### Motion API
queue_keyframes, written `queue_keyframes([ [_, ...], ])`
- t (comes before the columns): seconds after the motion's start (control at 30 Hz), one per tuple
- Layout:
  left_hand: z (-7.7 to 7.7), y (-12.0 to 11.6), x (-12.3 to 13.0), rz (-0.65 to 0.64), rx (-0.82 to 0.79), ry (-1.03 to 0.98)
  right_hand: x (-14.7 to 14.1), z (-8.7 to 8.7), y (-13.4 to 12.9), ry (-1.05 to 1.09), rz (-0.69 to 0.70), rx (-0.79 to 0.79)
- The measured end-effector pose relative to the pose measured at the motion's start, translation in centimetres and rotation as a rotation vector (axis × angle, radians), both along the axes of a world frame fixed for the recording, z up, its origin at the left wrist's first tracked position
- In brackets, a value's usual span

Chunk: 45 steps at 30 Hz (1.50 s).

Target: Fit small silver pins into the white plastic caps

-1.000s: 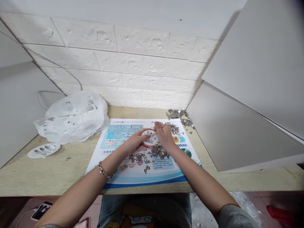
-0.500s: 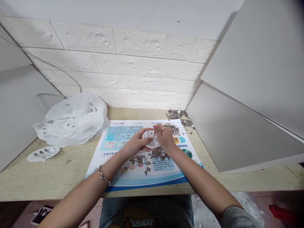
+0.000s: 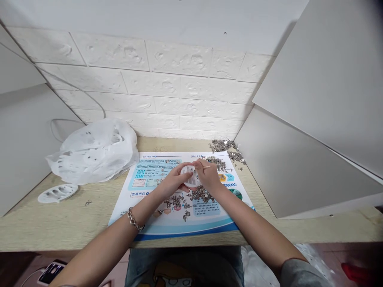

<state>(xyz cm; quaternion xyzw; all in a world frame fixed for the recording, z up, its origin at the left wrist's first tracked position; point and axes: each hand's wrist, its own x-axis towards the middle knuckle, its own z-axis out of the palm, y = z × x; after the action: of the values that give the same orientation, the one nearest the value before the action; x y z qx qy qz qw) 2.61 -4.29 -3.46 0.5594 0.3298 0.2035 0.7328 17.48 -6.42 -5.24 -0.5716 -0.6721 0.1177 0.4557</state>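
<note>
Toward the desk's (image 3: 98, 235) left end, a slotted white oval piece (image 3: 58, 193) lies flat, with a crumpled white bag (image 3: 95, 153) behind it toward the back edge. A single metal part (image 3: 88, 203) lies to the right of the oval piece. My left wrist wears a chain bracelet (image 3: 135, 220) over the near left corner of the printed sheet (image 3: 124, 209). My left hand (image 3: 176, 179) grasps a slotted white disc (image 3: 187, 181) above the middle of the sheet, thumb across its face, fingers curled round its edge. Below it, small metal parts (image 3: 173, 200) lie scattered on the sheet. My right hand (image 3: 208, 175) is closed around a thin pale stick (image 3: 207, 167), its fingers against the disc's right side. A denser heap (image 3: 202, 194) sits just below that hand; another pile (image 3: 218, 162) spreads near the sheet's far right corner. Beyond that corner, more metal parts (image 3: 223, 145) lie along the desk's back edge, beside the right-hand panel (image 3: 299, 163).
</note>
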Motion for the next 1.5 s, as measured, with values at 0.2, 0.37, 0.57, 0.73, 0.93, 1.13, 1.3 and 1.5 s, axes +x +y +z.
queue_keyframes([
  [0.2, 0.1, -0.1, -0.4, -0.064, 0.059, -0.041, 0.3, -0.3, -0.5, -0.065, 0.03, 0.09],
  [0.37, 0.0, -0.2, 0.4, -0.049, -0.003, -0.1, 0.7, 0.6, -0.5, 0.057, 0.035, 0.022],
  [0.57, -0.2, -0.1, 0.9, 0.173, -0.041, -0.082, 1.0, 1.8, -0.2, 0.269, -0.14, 0.169],
  [0.73, -0.3, 0.4, 0.6, 0.213, -0.067, -0.06, 1.2, 1.0, 0.4, 0.399, 0.085, -0.285],
  [0.93, -0.6, 0.2, 0.0, 0.14, 0.415, 0.078, 1.1, 0.9, 0.7, 0.772, 0.195, -0.548],
  [1.13, -1.5, 1.3, -0.6, 0.02, 1.155, 0.204, 1.4, 1.0, 0.6, 0.946, 0.186, -0.6],
  [1.3, -1.3, 1.5, -0.5, 0.277, 0.994, 0.252, 1.3, 0.6, 0.7, 0.73, 0.125, -0.555],
  [1.5, -1.7, 1.5, -0.5, 0.252, 1.052, 0.19, 1.0, 0.0, 1.0, 0.382, 0.144, -0.431],
])
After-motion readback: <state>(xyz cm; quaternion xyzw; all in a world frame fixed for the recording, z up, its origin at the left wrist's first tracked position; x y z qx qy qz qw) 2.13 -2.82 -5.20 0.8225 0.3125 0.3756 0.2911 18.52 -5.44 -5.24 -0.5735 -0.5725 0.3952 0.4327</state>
